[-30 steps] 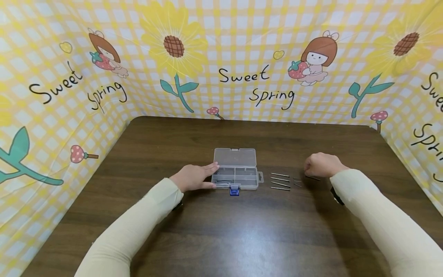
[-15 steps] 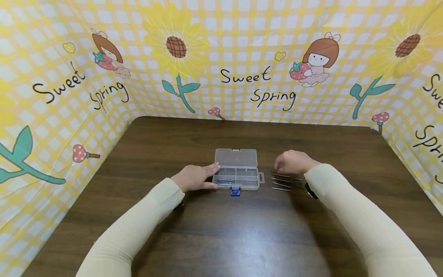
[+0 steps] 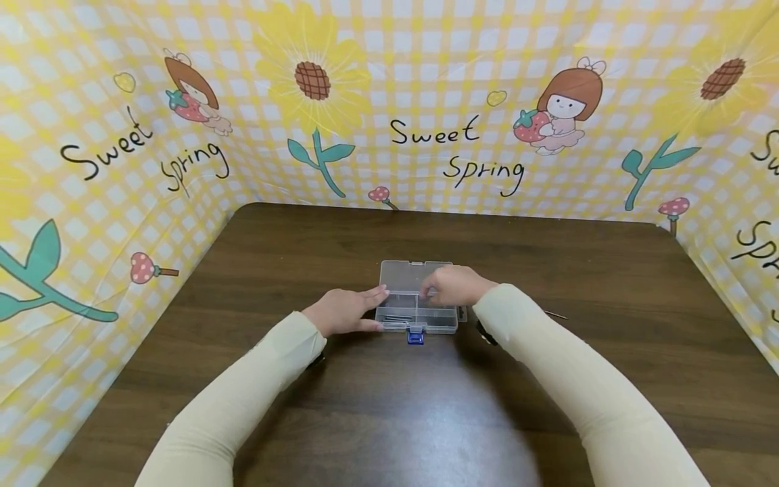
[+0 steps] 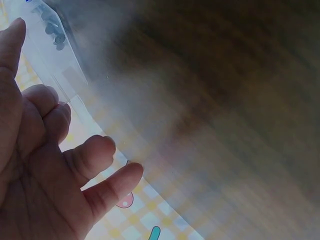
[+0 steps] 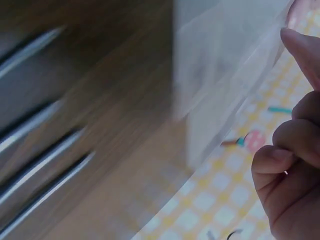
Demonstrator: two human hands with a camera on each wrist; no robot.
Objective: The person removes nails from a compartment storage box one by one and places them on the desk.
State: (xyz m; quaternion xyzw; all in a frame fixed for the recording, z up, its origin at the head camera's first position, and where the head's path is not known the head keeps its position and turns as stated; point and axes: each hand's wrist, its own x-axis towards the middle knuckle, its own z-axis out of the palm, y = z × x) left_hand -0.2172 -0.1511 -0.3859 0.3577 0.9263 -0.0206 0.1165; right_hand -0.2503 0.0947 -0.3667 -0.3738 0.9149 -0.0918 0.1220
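Observation:
An open clear plastic compartment box [image 3: 437,318] with a blue latch [image 3: 415,337] lies mid-table, its lid [image 3: 398,276] tipped back. Several thin nails [image 3: 398,318] lie in its front left compartment; dark nail heads [image 4: 56,34] show through the wall in the left wrist view. My left hand [image 3: 341,311] rests against the box's left end, fingers spread. My right hand [image 3: 453,284] is over the back right compartment, bent fingers pointing down; I cannot tell whether it pinches anything. In the right wrist view, its fingers [image 5: 295,125] curl beside the box wall.
Several shiny nails [image 5: 45,159] lie in a row on the table right of the box, hidden by the right sleeve [image 3: 529,345] in the head view. One thin nail [image 3: 556,314] lies farther right. A printed cloth [image 3: 341,176] stands behind the brown table [image 3: 304,237].
My right hand has moved left, from beside the small nails at the right, across the row of nails, to above the box. My left hand has stayed at the box.

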